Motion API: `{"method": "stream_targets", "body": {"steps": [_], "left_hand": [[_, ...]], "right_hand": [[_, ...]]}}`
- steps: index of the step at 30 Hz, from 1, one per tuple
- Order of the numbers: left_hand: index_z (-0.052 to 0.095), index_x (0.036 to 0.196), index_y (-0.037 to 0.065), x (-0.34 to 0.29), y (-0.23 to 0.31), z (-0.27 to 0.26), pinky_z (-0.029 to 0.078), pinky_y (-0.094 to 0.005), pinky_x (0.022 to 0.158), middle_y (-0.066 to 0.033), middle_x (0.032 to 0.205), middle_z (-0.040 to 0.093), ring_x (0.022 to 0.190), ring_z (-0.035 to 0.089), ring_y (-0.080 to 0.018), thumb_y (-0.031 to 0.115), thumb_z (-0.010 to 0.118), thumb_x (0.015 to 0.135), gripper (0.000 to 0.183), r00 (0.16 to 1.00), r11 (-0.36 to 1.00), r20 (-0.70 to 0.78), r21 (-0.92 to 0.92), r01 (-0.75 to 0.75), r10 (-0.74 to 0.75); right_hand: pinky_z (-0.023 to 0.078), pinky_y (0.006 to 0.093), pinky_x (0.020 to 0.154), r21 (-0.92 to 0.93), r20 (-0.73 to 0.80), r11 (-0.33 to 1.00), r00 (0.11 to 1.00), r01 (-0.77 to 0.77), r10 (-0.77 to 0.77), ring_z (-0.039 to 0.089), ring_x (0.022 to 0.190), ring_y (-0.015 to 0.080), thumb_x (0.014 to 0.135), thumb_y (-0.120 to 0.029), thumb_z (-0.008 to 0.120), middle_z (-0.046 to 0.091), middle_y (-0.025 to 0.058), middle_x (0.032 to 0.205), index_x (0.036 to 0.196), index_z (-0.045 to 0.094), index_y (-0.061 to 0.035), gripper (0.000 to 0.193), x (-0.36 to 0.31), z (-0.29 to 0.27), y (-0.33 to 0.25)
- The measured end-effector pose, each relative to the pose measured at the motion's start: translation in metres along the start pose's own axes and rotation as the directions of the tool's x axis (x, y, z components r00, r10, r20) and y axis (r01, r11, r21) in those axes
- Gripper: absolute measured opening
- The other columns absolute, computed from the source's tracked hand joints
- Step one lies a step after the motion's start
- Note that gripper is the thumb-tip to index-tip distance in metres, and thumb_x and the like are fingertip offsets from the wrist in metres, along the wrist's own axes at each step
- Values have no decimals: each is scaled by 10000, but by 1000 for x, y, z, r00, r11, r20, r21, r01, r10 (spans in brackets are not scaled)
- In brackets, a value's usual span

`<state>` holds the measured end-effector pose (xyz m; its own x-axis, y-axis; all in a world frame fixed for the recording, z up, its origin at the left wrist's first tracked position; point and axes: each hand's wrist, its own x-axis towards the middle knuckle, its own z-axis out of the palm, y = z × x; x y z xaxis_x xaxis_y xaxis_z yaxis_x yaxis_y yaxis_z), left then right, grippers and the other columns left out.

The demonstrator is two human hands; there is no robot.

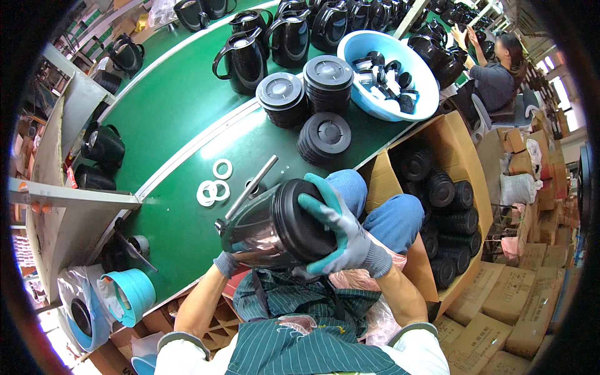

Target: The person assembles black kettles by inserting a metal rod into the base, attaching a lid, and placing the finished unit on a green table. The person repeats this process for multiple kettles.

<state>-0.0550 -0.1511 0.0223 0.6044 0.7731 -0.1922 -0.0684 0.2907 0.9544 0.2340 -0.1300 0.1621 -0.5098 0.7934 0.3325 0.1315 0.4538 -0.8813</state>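
A glossy black jug (256,228) lies on its side above my lap, its ridged black base (306,215) turned to the right. My right hand (344,231), in a grey and teal glove, wraps round this base with the fingers spread over its end. My gloved left hand (227,265) holds the jug from below at the other end; most of its fingers are hidden behind the body. Just beyond the jug, a metal rod (253,186) slants over the green table (181,228). Several white rings (214,191) lie to its left.
Stacks of black ridged discs (329,134) stand ahead, beside a light blue basin (390,112) of small black parts. Black jugs (245,62) line the far side. A carton (459,147) of black discs is at my right. One person (497,78) sits at far right.
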Motion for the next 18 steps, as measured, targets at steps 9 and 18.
{"method": "stream_targets", "body": {"steps": [9, 18], "left_hand": [[471, 1535, 74, 7, 38, 9, 377, -430, 1211, -157, 1539, 517, 1386, 517, -269, 180, 846, 847, 790, 976, 909, 177, 372, -187, 129], [774, 976, -5, 9, 133, 5, 576, -318, 754, -152, 959, 781, 823, 757, -249, 116, 729, 798, 219, 702, 304, -88, 934, -190, 707]], "right_hand": [[274, 505, 1230, -19, -30, 992, 991, 127, -127, 304, 1511, 449, 607, -479, 977, 221, 266, 1654, 1502, 550, -75, 1070, -28, -9, -22], [229, 435, 1249, 349, -247, 839, 823, -417, 511, 306, 1511, 328, 1008, -514, 620, 302, 196, 1639, 1664, 56, -66, 974, -69, 16, -16]]}}
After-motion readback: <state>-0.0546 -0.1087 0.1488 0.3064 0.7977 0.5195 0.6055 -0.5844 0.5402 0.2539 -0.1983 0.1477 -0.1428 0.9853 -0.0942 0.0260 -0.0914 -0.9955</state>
